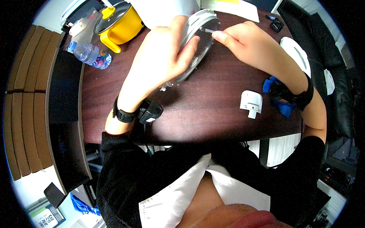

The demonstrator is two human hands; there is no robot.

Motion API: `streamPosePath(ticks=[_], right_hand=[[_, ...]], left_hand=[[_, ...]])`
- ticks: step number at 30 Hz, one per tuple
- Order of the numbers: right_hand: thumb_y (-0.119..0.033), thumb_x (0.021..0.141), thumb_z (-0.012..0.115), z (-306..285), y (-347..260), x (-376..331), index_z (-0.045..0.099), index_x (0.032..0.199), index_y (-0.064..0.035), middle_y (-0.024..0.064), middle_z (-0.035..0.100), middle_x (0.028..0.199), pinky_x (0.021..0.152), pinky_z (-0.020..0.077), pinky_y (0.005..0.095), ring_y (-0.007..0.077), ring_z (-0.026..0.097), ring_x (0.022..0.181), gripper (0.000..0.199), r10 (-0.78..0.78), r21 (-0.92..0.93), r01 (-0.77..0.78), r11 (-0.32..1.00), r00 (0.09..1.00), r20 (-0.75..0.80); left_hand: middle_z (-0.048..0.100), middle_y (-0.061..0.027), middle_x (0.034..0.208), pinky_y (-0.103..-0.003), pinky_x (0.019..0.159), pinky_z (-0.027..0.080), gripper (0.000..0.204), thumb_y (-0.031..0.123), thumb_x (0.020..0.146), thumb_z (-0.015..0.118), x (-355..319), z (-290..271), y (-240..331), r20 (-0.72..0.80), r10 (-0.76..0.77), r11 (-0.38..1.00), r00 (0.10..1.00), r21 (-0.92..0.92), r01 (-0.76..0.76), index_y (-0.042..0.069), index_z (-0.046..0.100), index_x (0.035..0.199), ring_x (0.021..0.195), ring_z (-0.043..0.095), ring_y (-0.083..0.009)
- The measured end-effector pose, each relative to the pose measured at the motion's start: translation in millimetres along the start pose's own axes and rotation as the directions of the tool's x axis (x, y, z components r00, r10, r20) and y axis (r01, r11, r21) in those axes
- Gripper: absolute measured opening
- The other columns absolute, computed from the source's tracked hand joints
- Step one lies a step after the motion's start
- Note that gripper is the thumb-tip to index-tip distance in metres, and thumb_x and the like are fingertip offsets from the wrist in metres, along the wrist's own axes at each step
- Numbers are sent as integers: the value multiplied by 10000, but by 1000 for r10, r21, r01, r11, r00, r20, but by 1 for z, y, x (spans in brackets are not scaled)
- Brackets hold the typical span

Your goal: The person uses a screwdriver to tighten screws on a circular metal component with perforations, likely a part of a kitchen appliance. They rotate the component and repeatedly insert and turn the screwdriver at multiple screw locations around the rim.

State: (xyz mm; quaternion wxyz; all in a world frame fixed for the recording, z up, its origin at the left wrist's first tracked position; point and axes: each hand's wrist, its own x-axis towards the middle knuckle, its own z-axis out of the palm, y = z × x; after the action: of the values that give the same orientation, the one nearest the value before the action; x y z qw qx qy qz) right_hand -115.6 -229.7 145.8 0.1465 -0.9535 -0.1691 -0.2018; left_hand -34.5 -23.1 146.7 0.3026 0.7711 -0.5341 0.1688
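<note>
My left hand [163, 53] is closed on the edge of a round, clear part with a white rim [205, 42], which looks like a lid and stands tilted up above the table. Between my right thumb and fingers is a thin, light-coloured tool [207, 30]; my right hand [251, 43] pinches it with the tip at the round part's upper inner side. I cannot make out exactly what kind of tool it is. A white plastic piece with a short tab [251, 102] lies on the table, nearer to me than my right hand.
On the dark wooden table [213, 117], a yellow pot with a glass lid [123, 32] and a water bottle [90, 56] stand at the left. A large white object [163, 9] is behind my left hand. Blue material [283, 108] lies beneath my right wrist, near a white item [294, 53].
</note>
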Motion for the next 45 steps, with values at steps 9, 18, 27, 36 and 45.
streamPosePath(ticks=[9, 18, 27, 36, 45], right_hand=[[-454, 1015, 386, -2, 11, -1, 323, 585, -169, -88, 271, 476, 318, 227, 194, 25, 237, 353, 520, 190, 562, -689, 458, 694, 695], [-501, 1004, 368, 8, 7, -7, 334, 601, -162, -94, 231, 468, 308, 239, 204, 16, 231, 350, 527, -46, 646, -763, -35, 647, 761], [-466, 1010, 379, 1, 16, -9, 419, 642, -138, -83, 292, 467, 365, 300, 194, 37, 295, 372, 495, 259, 625, -627, 465, 772, 581], [-379, 1038, 334, 6, 69, -18, 491, 803, -98, -47, 381, 603, 426, 339, 182, 49, 433, 493, 398, 465, 826, -316, 467, 882, 74], [-420, 994, 439, 56, 110, -24, 555, 857, -79, -27, 492, 653, 412, 375, 192, 31, 465, 522, 386, 639, 710, -473, 522, 768, 42]], left_hand=[[586, -240, 655, -438, 542, 458, 345, 196, 858, 643, -2, 3, 1, 55, -39, 999, 998, -26, 40, -29, 523, 1090, 619, 613, -400], [575, -234, 636, -423, 524, 450, 353, 206, 854, 648, -3, 3, 0, 56, -49, 998, 997, -28, 51, -32, 535, 1089, 596, 608, -391], [620, -113, 690, -287, 510, 443, 361, 245, 846, 685, 3, -19, -14, 141, -174, 975, 975, -114, 190, -21, 595, 1074, 551, 572, -130], [665, -86, 779, -273, 646, 489, 417, 325, 835, 728, 4, -23, -19, 111, -302, 950, 947, -48, 309, -38, 640, 1021, 694, 614, -120], [677, -121, 764, -269, 625, 494, 406, 353, 837, 713, 5, -7, -43, -140, -322, 943, 936, -135, 304, -14, 656, 1002, 675, 644, -150]])
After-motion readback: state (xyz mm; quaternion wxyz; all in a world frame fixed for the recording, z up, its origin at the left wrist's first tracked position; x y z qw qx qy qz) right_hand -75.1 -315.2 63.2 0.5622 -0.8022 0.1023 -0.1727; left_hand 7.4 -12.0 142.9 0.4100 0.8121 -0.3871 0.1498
